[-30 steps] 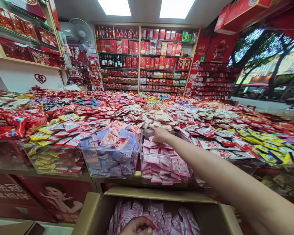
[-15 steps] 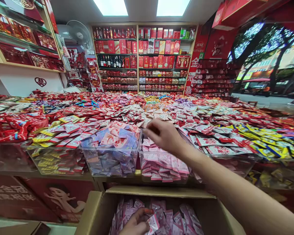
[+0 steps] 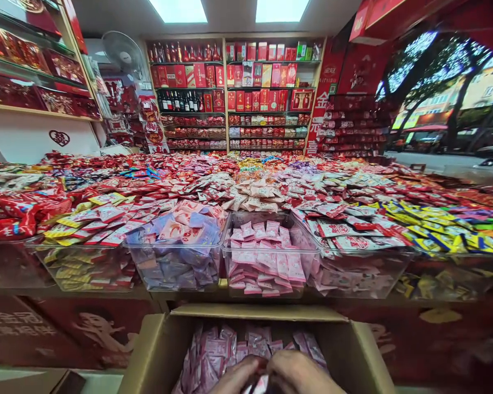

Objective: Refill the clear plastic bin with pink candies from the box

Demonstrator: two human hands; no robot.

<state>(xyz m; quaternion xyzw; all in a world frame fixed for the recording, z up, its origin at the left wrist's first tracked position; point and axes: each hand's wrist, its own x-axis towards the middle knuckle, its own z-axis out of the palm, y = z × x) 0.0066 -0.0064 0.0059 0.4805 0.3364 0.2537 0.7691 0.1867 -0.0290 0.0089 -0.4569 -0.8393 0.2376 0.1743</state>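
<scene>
Both my hands are down in the open cardboard box (image 3: pixel 156 350) at the bottom edge of the view. My left hand (image 3: pixel 236 376) and my right hand (image 3: pixel 302 375) meet over the pink candy packets (image 3: pixel 225 347) that fill the box, fingers curled round some packets between them. Straight ahead above the box stands a clear plastic bin (image 3: pixel 308 257) partly filled with the same pink packets (image 3: pixel 267 257).
Clear bins of blue-and-pink sweets (image 3: pixel 181 246) and yellow-and-pink sweets (image 3: pixel 86 257) stand to the left. A wide counter heaped with red, pink and yellow candy stretches back to shelves of red boxes and bottles (image 3: pixel 234 93). The street shows at right.
My right hand has come back from the pink bin down into the cardboard box, joining my left hand there. The view has tilted slightly.
</scene>
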